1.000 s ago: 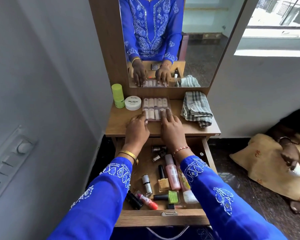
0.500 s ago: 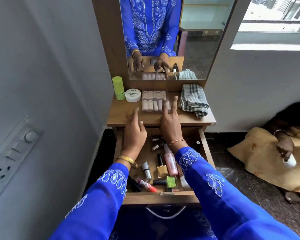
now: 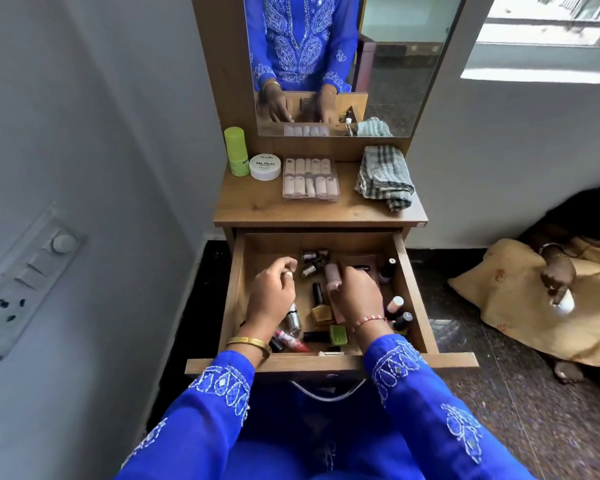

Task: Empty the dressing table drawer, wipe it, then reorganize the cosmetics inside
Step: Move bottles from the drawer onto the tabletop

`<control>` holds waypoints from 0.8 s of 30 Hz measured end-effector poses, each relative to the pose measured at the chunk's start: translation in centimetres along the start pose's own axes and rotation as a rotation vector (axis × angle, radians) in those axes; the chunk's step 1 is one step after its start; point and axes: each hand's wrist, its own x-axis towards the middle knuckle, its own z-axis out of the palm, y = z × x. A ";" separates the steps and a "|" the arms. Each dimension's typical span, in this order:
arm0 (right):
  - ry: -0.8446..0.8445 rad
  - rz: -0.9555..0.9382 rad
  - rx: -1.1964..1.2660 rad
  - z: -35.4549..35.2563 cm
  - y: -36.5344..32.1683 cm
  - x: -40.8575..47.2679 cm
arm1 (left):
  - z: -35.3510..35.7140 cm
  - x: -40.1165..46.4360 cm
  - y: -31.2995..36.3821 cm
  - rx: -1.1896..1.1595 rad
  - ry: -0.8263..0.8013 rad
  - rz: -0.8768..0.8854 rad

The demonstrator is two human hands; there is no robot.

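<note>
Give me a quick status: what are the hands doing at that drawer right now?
Left hand over the drawer, holding nothing visible. Right hand at the pink bottle, grip unclear. Drawer full; cloth unused on top.

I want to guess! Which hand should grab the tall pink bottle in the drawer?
Probably the right hand. Its curled fingers are already at the pink bottle; the left hand hangs over the drawer's left side, farther away.
</note>
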 end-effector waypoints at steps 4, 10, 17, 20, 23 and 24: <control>-0.041 -0.073 -0.137 0.4 -0.1 -0.4 | -0.1 0.1 -0.4 0.000 -0.032 -0.049; -0.068 -0.061 -0.172 1.3 -0.9 -0.6 | -0.3 0.1 -0.4 0.016 -0.069 -0.114; -0.117 -0.044 -0.142 0.6 -0.8 -0.5 | -0.3 0.0 -0.3 0.030 -0.073 -0.116; -0.116 -0.048 -0.136 0.8 -0.9 -0.5 | -0.4 0.0 -0.3 0.040 -0.064 -0.103; -0.094 -0.068 -0.145 0.9 -0.9 -0.5 | -0.3 0.0 -0.3 0.050 -0.061 -0.096; -0.089 -0.078 -0.151 0.9 -0.9 -0.5 | -0.3 0.0 -0.3 0.054 -0.061 -0.095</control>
